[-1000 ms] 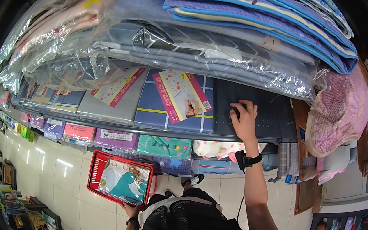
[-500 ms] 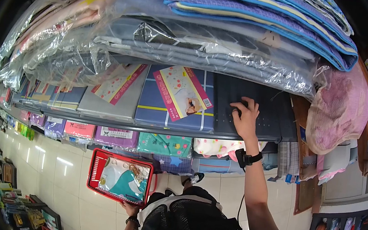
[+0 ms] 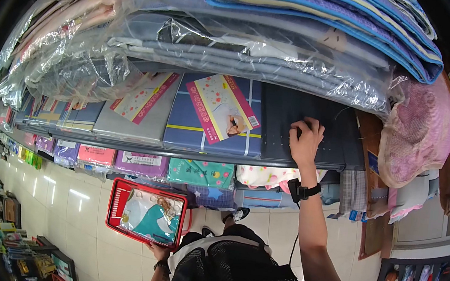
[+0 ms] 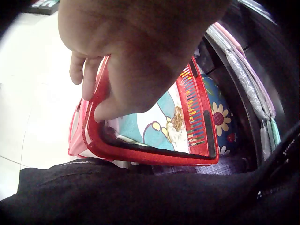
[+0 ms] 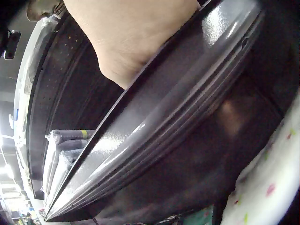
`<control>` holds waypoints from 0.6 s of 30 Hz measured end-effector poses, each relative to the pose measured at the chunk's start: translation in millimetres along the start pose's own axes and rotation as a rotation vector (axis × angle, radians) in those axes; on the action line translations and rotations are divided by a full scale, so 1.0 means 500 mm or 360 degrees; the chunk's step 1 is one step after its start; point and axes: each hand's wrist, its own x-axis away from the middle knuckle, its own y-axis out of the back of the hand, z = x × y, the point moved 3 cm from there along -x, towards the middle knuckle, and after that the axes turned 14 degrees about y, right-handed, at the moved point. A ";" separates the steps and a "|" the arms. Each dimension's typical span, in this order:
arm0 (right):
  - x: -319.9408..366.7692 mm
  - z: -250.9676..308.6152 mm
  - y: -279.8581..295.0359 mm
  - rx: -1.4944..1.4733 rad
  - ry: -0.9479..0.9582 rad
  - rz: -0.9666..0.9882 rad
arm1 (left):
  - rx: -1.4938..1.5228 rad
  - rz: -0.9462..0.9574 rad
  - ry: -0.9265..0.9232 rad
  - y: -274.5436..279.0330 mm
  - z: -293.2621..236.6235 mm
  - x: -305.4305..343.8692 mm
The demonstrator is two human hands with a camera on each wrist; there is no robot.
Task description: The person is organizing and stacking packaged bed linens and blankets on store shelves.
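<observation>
In the head view my left hand grips the near edge of a red shopping basket. Inside the basket lies a clear-wrapped package with a teal and white print. The left wrist view shows the thumb inside the red rim and other fingers outside it. My right hand rests at the dark metal shelf, its fingers loosely bent and nothing visible in them. Beside it on the left lies a blue plaid bedding pack with a pink-edged card.
Plastic-wrapped folded bedding is stacked on the level above, with a blue-edged quilted mat on top. A pink mesh-covered bundle hangs at the right. Colourful packs line the lower shelf over a tiled floor.
My right hand has shifted a little to the right along the shelf, its fingers closer together. The left hand and basket have barely moved.
</observation>
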 end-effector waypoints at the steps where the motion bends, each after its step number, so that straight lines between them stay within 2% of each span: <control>1: -0.001 0.004 0.004 0.0020 -0.0005 0.0003 | 0.0004 0.0007 0.0042 -0.003 0.008 -0.008; 3: -0.001 0.004 0.003 0.0040 -0.0011 0.0010 | 0.0004 0.0015 0.0087 -0.014 0.035 -0.032; 5: 0.001 -0.004 -0.002 0.0048 -0.0125 -0.0050 | 0.0551 0.0131 0.0086 -0.018 0.045 -0.040; 6: 0.003 -0.006 -0.002 0.0049 -0.0126 -0.0045 | 0.0549 0.0132 0.0089 -0.018 0.053 -0.039; 8: 0.002 -0.001 0.000 0.0073 -0.0071 -0.0007 | -0.0286 -0.0054 0.0060 0.006 -0.010 0.007; 18: -0.004 0.003 0.002 -0.0016 -0.0057 -0.0050 | -0.0402 -0.0032 0.0092 0.015 -0.021 0.017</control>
